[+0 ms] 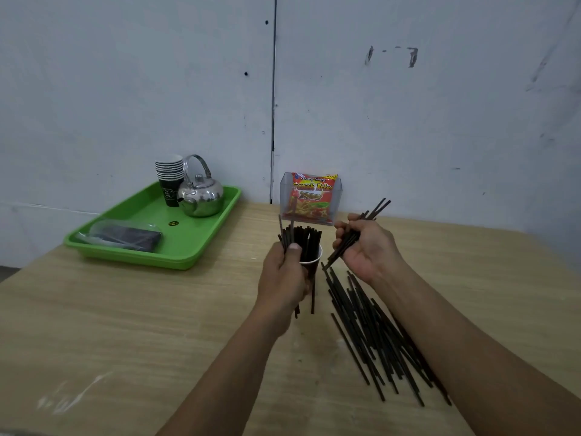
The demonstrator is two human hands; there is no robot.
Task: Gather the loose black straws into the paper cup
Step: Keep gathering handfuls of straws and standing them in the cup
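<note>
A paper cup [315,259] with a white rim stands at the middle of the wooden table, holding several upright black straws [306,239]. My left hand [283,278] grips a bundle of straws just left of the cup; their ends stick out above and below my fist. My right hand [366,247] holds a small bunch of straws [374,210] tilted up to the right, just right of the cup. A pile of loose black straws [374,328] lies on the table under my right forearm.
A green tray [201,243] at the back left carries a stack of paper cups [169,177], a steel kettle [201,195] and a plastic bag of straws [125,236]. A clear holder with a French fries packet [311,199] stands by the wall.
</note>
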